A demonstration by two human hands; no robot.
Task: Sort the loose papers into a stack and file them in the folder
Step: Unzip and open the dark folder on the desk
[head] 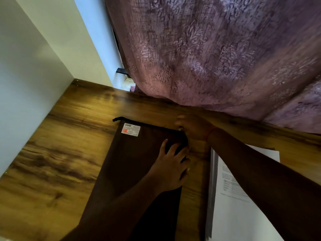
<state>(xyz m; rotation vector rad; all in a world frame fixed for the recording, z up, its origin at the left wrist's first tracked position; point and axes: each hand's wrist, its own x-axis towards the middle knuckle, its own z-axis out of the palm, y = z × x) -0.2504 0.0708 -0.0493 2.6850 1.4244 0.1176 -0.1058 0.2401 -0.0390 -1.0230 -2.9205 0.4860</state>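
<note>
A dark brown zip folder (133, 164) lies flat in the middle of the wooden desk (69, 136), with a white and red label (130, 129) near its far left corner. My left hand (171, 168) rests on the folder's far right part, fingers spread and pressing down. At the folder's far right corner my right hand (192, 126) pinches what looks like the zip pull. A stack of white printed papers (232, 197) lies to the right of the folder, partly under my right forearm.
A purple patterned curtain (217, 54) hangs over the desk's far edge. White walls (31, 75) close off the left side. Bare desk surface lies to the left of the folder.
</note>
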